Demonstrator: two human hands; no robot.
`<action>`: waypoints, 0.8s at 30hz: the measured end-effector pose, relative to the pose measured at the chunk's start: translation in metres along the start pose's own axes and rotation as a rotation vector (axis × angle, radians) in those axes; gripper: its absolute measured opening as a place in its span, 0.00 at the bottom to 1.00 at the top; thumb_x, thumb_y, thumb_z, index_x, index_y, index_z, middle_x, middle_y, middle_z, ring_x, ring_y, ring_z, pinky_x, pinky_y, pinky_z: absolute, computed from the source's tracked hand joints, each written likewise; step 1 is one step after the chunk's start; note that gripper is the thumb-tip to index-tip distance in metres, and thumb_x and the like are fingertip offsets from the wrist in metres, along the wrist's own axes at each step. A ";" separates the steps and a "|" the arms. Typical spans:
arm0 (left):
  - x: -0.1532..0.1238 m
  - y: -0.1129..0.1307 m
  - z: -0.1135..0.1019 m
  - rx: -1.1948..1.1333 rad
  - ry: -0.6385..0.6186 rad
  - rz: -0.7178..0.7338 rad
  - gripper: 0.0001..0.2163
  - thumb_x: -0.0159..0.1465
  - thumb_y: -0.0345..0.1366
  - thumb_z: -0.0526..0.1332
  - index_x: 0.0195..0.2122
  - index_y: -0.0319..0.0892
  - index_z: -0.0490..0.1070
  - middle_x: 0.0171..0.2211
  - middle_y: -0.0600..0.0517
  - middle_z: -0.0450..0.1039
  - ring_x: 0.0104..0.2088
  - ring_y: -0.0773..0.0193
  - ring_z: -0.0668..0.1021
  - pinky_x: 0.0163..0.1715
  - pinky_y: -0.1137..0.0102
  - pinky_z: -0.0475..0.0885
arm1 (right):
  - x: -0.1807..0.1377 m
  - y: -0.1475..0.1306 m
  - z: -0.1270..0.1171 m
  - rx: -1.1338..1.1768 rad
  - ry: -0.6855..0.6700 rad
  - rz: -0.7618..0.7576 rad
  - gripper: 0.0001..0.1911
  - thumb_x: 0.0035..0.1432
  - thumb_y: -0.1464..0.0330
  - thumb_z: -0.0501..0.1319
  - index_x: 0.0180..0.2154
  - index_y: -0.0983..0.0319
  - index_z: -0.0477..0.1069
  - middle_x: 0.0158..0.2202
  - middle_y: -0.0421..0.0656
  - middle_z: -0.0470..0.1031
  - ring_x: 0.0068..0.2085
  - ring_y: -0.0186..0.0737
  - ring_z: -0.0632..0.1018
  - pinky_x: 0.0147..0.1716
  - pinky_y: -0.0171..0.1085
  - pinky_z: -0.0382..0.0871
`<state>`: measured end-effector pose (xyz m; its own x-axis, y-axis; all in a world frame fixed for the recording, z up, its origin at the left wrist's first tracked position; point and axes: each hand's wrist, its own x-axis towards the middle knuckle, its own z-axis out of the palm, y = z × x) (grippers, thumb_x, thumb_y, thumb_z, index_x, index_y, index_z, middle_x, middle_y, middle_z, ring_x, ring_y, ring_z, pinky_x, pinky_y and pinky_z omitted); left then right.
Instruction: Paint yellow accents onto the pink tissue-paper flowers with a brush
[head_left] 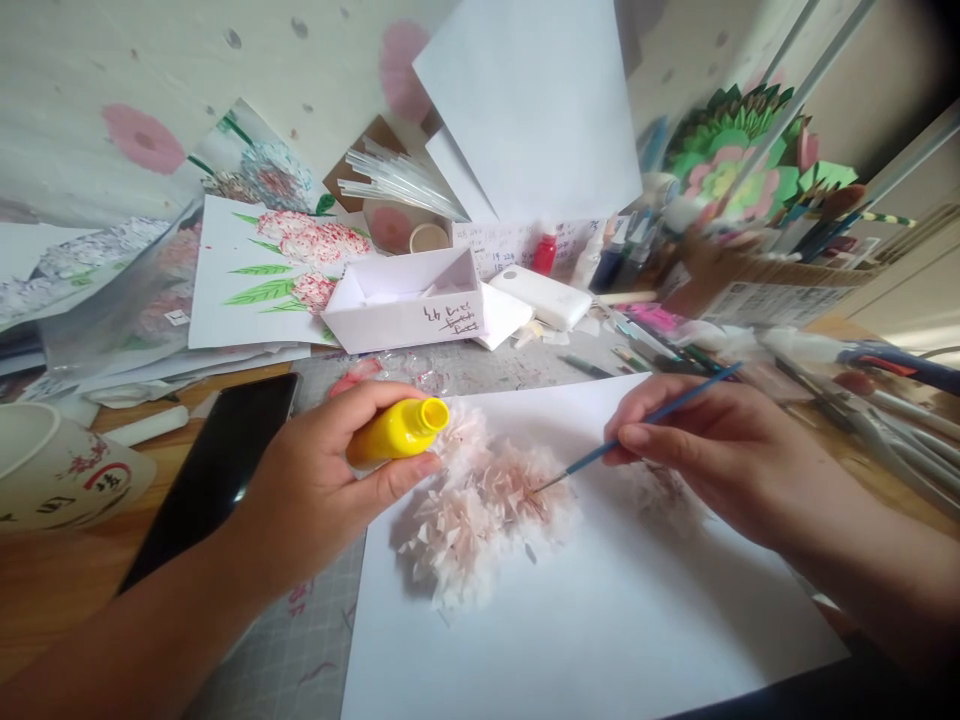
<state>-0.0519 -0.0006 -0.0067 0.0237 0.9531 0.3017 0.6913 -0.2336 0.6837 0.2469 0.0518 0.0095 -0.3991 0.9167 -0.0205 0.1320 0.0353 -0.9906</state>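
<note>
A small yellow paint bottle [397, 435], its mouth uncapped and tilted up to the right, is gripped in my left hand [322, 480]. Between the thumb and fingers of my right hand [690, 440] is a thin blue paintbrush [622, 440]. The brush tip meets the middle of a ruffled pale-pink paper flower [517, 480]. Beside it on the white sheet [600, 620] lie a second paper flower [450, 540] and another one [463, 437], partly behind the bottle. One more pale flower [664, 495] sits partly hidden under my right hand.
A black phone [217, 470] and a paper cup [67, 470] lie to the left. Behind the sheet stand a white paper box [420, 310], a white power bank [540, 297] and a red bottle [545, 254]. A cardboard box [780, 285] of brushes and scattered tools fill the right.
</note>
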 end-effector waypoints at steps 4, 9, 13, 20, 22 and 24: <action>-0.001 -0.003 0.001 0.003 0.001 0.001 0.15 0.58 0.48 0.66 0.43 0.49 0.74 0.42 0.53 0.80 0.44 0.55 0.79 0.53 0.61 0.69 | 0.000 0.001 -0.001 0.047 0.001 0.019 0.07 0.52 0.61 0.73 0.29 0.56 0.80 0.27 0.38 0.79 0.31 0.30 0.79 0.33 0.26 0.73; -0.001 -0.008 0.001 -0.004 -0.010 0.015 0.16 0.59 0.50 0.66 0.45 0.51 0.74 0.44 0.55 0.79 0.39 0.60 0.79 0.40 0.68 0.72 | -0.001 0.002 -0.002 0.023 -0.005 0.010 0.06 0.52 0.62 0.73 0.29 0.56 0.80 0.27 0.39 0.78 0.30 0.32 0.78 0.32 0.28 0.73; -0.002 -0.008 0.001 -0.005 0.001 0.030 0.16 0.59 0.51 0.66 0.44 0.51 0.74 0.43 0.55 0.79 0.39 0.60 0.80 0.39 0.69 0.73 | -0.002 0.004 -0.002 0.047 -0.004 0.001 0.06 0.53 0.62 0.72 0.30 0.56 0.80 0.28 0.39 0.79 0.31 0.33 0.79 0.33 0.29 0.73; 0.000 -0.007 0.002 0.004 -0.009 0.029 0.17 0.59 0.51 0.65 0.45 0.48 0.74 0.44 0.51 0.80 0.43 0.55 0.80 0.39 0.68 0.74 | -0.001 0.003 0.000 0.045 0.022 -0.007 0.08 0.51 0.61 0.73 0.29 0.57 0.80 0.27 0.40 0.78 0.31 0.34 0.79 0.33 0.31 0.75; -0.001 -0.006 0.001 0.013 -0.023 0.012 0.17 0.59 0.50 0.65 0.46 0.47 0.74 0.45 0.51 0.80 0.44 0.54 0.80 0.40 0.68 0.74 | 0.000 0.002 0.002 0.037 0.021 -0.015 0.08 0.51 0.61 0.73 0.28 0.58 0.80 0.27 0.40 0.78 0.31 0.34 0.79 0.33 0.30 0.75; -0.002 -0.005 0.000 0.024 -0.033 0.001 0.17 0.59 0.49 0.65 0.46 0.46 0.74 0.46 0.50 0.79 0.45 0.54 0.80 0.41 0.67 0.75 | 0.000 0.002 0.003 0.024 0.018 -0.018 0.08 0.50 0.62 0.74 0.28 0.58 0.80 0.27 0.40 0.78 0.30 0.33 0.79 0.33 0.30 0.75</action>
<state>-0.0555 -0.0010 -0.0102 0.0475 0.9588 0.2801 0.7084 -0.2301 0.6673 0.2446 0.0510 0.0070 -0.3849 0.9230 -0.0008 0.1032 0.0422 -0.9938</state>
